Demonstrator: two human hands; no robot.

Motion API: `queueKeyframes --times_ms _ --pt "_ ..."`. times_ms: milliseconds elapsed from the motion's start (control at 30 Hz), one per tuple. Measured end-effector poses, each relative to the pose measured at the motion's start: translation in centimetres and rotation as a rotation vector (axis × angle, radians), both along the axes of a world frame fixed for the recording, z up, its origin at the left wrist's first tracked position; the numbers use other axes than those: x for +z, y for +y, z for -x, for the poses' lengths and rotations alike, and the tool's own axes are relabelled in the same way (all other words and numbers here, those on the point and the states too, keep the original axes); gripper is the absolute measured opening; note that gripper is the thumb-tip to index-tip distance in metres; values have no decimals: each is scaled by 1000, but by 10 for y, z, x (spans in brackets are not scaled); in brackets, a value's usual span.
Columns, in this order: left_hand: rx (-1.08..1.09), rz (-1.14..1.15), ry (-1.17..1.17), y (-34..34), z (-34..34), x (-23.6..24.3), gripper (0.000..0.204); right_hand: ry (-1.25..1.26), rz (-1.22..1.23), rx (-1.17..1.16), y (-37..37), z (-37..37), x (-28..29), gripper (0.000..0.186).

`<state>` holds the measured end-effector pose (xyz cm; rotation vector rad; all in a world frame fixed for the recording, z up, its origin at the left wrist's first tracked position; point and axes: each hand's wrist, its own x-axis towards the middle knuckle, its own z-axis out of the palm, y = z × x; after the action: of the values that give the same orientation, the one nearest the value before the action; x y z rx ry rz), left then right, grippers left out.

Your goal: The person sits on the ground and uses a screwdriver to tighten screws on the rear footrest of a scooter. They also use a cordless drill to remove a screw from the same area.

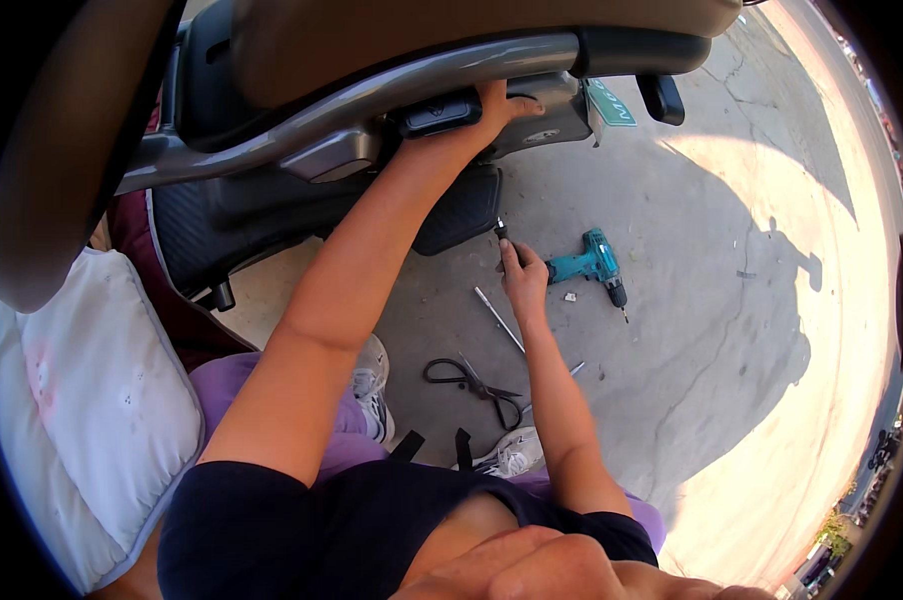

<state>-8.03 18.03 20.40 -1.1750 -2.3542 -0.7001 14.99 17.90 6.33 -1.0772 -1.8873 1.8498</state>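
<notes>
My left hand (pixel 500 112) rests against the grey side panel (pixel 544 125) of an electric scooter, below its curved grey rail (pixel 412 85). The thumb is stretched out, and the other fingers are partly hidden by the rail. Lower down and to the right, my right hand (pixel 524 272) is closed round a hand tool with a dark handle and a bright metal tip (pixel 501 225), which looks like a screwdriver. Its tip points up, close to the corner of the black footrest (pixel 462 212). Beside this hand lies a teal cordless drill (pixel 594 262) with a bit fitted.
Black-handled scissors (pixel 480 383) and a metal rod (pixel 499 318) lie on the concrete floor near my shoes (pixel 372 385). A small pale piece (pixel 571 297) is beside the drill. A white padded cover (pixel 107 390) hangs at the left. A green plate (pixel 610 104) sticks out at the scooter's end.
</notes>
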Motion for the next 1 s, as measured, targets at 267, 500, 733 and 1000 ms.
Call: queueKeyframes --times_ms 267,500,733,1000 --pt "6 43 -97 -1 -9 17 68 -1 -287 -20 1 -4 7 34" --pt "1 68 -23 -1 -3 20 62 -14 468 88 22 -3 27 32" --pt "-6 -12 26 2 -4 5 73 166 283 6 -13 7 -4 35" --pt "-98 -155 -19 -1 -5 4 67 151 1111 103 9 3 0 39"
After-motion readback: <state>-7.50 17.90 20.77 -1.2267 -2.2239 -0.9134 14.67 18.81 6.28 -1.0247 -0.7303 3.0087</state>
